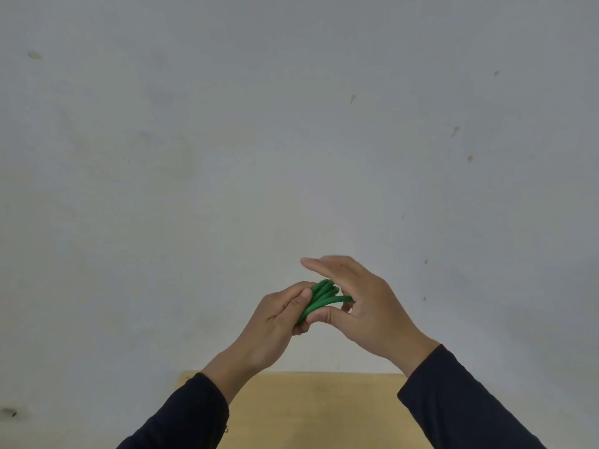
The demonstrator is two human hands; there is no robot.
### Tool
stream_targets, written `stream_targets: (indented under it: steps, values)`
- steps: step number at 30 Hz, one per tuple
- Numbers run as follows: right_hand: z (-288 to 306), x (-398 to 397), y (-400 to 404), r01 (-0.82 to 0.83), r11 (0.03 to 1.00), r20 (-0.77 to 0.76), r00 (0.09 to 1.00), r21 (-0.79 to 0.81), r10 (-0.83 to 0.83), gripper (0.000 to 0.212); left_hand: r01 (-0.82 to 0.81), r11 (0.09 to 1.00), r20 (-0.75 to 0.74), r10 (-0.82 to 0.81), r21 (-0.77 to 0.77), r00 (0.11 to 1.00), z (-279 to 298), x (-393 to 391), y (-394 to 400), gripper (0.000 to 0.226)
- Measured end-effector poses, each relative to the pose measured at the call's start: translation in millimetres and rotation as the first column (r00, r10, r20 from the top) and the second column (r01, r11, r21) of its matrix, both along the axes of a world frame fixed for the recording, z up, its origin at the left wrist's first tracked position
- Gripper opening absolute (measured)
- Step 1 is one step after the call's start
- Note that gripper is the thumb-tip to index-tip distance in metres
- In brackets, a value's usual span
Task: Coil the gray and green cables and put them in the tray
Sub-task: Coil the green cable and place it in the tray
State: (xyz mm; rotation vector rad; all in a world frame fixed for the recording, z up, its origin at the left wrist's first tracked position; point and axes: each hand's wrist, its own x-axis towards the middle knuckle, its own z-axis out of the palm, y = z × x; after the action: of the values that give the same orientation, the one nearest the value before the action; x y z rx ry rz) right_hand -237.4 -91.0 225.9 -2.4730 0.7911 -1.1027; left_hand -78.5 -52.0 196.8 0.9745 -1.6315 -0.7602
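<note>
Green cable [322, 296] coils partly hidden btwn hands, long axis slanting up-right above table [311, 413]; L hand [275, 322] fingers pinch it; R hand [356, 306] fingers spread wide.

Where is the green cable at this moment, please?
In the head view the green cable is bunched in loops just below centre, gripped by the left hand, with the right hand touching it, raised above the wooden table.

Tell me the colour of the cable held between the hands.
Green; the cable shows clearly in the head view.
</note>
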Motion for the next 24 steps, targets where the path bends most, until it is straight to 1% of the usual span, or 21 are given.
stream_targets:
  steps: [2,4,5,7,8,10,12,15,17,19,22,24]
  values:
    - [1,0,2,-0.030,0.994,0.056,0.998,0.103,0.025,0.060,-0.035,0.996,0.073,0.040,-0.077,0.997,2,2,-2,0.040]
    - [-1,0,3,0.021,0.986,0.115,0.992,0.166,-0.041,0.057,-0.122,0.977,0.151,0.149,-0.176,0.977,-2,4,-4,0.042]
    - [-3,-1,2,0.064,0.979,0.153,0.984,0.192,-0.094,0.055,-0.175,0.961,0.155,0.210,-0.212,0.965,-4,4,-4,0.038]
    - [-6,-1,1,0.122,0.956,0.215,0.959,0.267,-0.182,0.046,-0.279,0.926,0.121,0.317,-0.255,0.941,-9,2,-3,0.030]
    - [-7,-1,2,0.128,0.943,0.222,0.954,0.308,-0.203,0.040,-0.314,0.913,0.104,0.350,-0.260,0.931,-11,1,-3,0.028]
    - [-8,-1,3,0.105,0.930,0.190,0.965,0.351,-0.181,0.031,-0.367,0.890,0.081,0.401,-0.269,0.912,-14,-1,-3,0.025]
    - [-6,-3,5,0.058,0.930,0.133,0.985,0.364,-0.113,0.028,-0.408,0.873,0.044,0.434,-0.268,0.900,-13,1,-4,0.026]
    - [-1,-12,3,0.020,0.943,0.041,0.998,0.332,-0.036,0.033,-0.396,0.891,-0.028,0.400,-0.221,0.916,-11,10,-6,0.030]
    - [4,-19,1,0.021,0.958,0.007,1.000,0.284,-0.024,0.036,-0.360,0.915,-0.089,0.349,-0.183,0.933,-8,14,-6,0.033]
    - [9,-25,-2,0.057,0.969,-0.028,0.998,0.240,-0.052,0.033,-0.319,0.937,-0.142,0.299,-0.144,0.943,-4,16,-4,0.034]
    - [14,-29,-6,0.160,0.974,-0.107,0.984,0.158,-0.144,0.019,-0.249,0.964,-0.182,0.229,-0.098,0.956,-1,16,-1,0.032]
    - [16,-28,-7,0.196,0.972,-0.056,0.980,0.130,-0.190,0.014,-0.204,0.976,-0.191,0.186,-0.080,0.964,0,14,1,0.032]
